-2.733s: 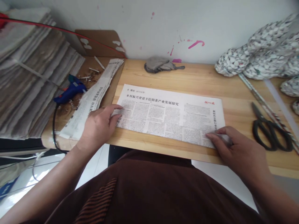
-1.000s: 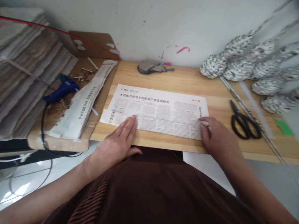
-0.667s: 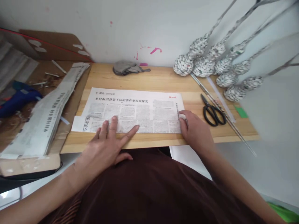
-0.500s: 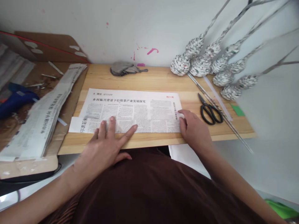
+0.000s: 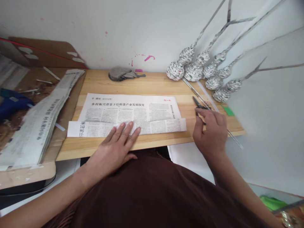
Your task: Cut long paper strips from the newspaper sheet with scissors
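A sheet of newspaper (image 5: pixel 114 106) lies on the wooden table, with a strip folded up along its near edge. That folded strip (image 5: pixel 163 126) sticks out past the sheet at both ends. My left hand (image 5: pixel 118 141) rests on the strip near its middle, fingers stretched and palm down. Over at the right, my right hand (image 5: pixel 211 129) is above the black-handled scissors (image 5: pixel 200 109), its thumb and index finger apart and the other fingers curled. It covers most of the scissors' handles; whether it touches them I cannot tell.
Folded newspaper strips (image 5: pixel 51 117) and a blue glue gun (image 5: pixel 14 103) lie on cardboard at left. A grey cloth (image 5: pixel 124 73) sits by the wall. Several woven paper gourds (image 5: pixel 175 70) with long stems lean at the back right, near thin rods (image 5: pixel 193 89) and a green piece (image 5: pixel 228 110).
My right hand has left the newspaper's right end and moved right, over the scissors. The folded strip now shows along the whole near edge. My left hand stays on the paper.
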A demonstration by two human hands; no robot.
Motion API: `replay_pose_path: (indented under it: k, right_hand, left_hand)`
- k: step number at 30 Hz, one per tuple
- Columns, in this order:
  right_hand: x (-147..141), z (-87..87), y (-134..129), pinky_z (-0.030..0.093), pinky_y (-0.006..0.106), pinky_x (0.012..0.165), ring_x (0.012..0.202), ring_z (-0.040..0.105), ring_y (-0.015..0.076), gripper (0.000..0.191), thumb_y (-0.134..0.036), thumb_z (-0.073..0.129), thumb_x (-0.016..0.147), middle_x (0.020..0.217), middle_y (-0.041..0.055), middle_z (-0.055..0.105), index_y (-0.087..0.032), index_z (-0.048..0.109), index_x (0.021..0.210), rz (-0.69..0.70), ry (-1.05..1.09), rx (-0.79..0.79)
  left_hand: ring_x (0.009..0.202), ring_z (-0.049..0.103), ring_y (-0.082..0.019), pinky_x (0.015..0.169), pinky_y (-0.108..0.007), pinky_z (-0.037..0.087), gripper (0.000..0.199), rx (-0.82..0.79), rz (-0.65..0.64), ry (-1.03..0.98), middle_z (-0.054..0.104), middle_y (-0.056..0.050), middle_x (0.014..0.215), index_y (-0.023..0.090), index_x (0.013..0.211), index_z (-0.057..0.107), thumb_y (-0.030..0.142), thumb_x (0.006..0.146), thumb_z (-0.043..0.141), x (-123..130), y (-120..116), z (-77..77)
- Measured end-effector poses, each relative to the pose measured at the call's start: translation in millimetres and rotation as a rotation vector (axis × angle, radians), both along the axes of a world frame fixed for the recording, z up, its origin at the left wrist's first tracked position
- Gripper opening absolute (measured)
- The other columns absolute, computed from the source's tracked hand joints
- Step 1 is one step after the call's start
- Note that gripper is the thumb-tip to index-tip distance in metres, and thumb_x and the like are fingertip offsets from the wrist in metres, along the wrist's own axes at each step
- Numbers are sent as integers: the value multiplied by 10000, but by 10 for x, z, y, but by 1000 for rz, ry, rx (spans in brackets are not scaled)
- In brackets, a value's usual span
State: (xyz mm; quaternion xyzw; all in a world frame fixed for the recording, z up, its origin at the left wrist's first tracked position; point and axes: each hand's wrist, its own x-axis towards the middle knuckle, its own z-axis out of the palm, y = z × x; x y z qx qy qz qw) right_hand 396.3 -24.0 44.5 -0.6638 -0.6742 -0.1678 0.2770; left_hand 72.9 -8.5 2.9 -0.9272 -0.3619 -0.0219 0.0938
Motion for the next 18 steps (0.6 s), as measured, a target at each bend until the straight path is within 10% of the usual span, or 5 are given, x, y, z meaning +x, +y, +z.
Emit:
replay_pose_path:
  k: [2,8,12,18]
  right_hand:
    - [-222,68,-73,422,496,1133,1255,593,286,341,-204,474,997,1271,165,693,-140,657,1277,174,24,19]
    - [-1181,-79,-46,238,494,1264,1568,170,284,777,-560,433,1034,1668,209,255,-40,270,1589,863,46,-626]
    - [-1432,-194,18,118,540,1276,1571,-63,331,992,-672,506,953,1690,251,73,-36,140,1620,903,12,-618]
    - [-1158,-341,-33,150,531,1272,1570,47,368,1013,-708,469,947,1668,290,149,21,203,1598,733,-45,-586]
  left_hand:
    - [1445,388,-471,1129,-586,407,867,-20,13,4,335,-273,1606,176,1585,363,482,862,729,40,-14,51]
    - [1435,371,-501,1117,-628,411,612,-20,20,-7,384,-300,1568,79,1472,526,170,876,628,68,-57,48]
    - [1457,325,-498,1155,-666,340,624,-39,2,15,421,-277,1555,62,1469,526,151,852,556,59,-81,23]
    - [1436,369,-493,1125,-634,392,553,-7,70,-13,378,-310,1564,71,1488,505,164,943,519,110,-71,11]
